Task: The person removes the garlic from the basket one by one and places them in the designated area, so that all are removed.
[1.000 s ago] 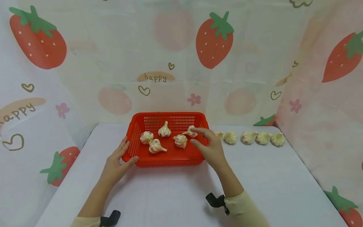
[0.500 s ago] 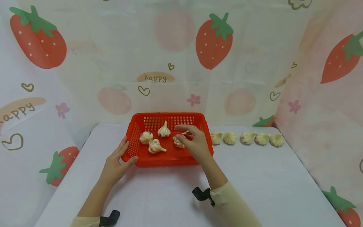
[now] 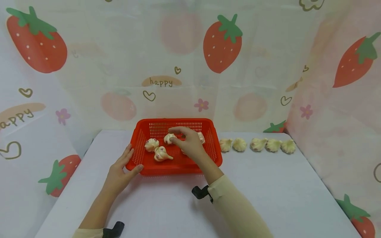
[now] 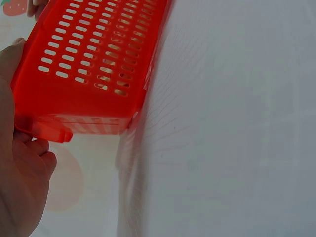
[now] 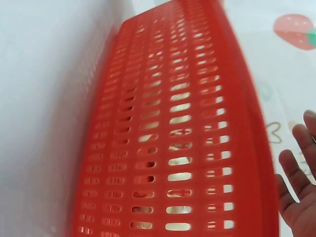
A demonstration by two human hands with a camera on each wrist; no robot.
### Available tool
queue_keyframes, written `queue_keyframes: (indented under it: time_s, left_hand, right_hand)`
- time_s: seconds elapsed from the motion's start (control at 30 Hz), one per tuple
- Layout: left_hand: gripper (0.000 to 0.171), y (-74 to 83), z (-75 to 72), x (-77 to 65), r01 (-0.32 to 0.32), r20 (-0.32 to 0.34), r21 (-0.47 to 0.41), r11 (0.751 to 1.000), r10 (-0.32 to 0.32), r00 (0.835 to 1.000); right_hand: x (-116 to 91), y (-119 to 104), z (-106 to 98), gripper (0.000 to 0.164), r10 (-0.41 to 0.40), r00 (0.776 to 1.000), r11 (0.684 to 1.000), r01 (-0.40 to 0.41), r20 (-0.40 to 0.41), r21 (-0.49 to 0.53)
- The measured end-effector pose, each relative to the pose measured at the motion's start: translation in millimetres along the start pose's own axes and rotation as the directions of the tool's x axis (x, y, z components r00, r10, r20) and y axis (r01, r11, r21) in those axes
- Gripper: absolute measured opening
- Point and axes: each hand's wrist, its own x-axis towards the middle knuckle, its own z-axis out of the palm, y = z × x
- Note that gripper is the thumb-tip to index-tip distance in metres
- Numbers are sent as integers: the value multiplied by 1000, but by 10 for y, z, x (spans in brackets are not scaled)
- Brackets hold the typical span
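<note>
A red plastic basket with slotted walls stands on the table and holds several garlic bulbs. My left hand grips its near left corner, thumb at the front and fingers along the side; the left wrist view shows fingertips under the rim. Over the basket reaches my right hand, thumb and fingers spread and apart beside a garlic bulb whose stalk they hide. Two more bulbs, one upright and one lying garlic bulb, sit to the left. Behind the right hand a garlic bulb shows partly.
Right of the basket, several pale garlic bulbs lie in a row on the white table. A strawberry-print cloth hangs close behind the table and along both sides.
My right hand has moved left across the basket, from the bulb at the right to the one at the middle back. The left hand has stayed at its corner.
</note>
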Motion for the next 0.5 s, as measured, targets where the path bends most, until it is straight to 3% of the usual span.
queue_keyframes:
  time_s: [0.27,0.5]
  left_hand:
    - [87,-23,22,5,-24,-7,-10,1000,24,1000]
    - [86,-37,9,-8,-38,-17,-6,999,38,999]
  right_hand:
    - [180,69,112,26,110,992,994,-111,58,3]
    - [316,257,239,31,126,983,991,-119,136,-59]
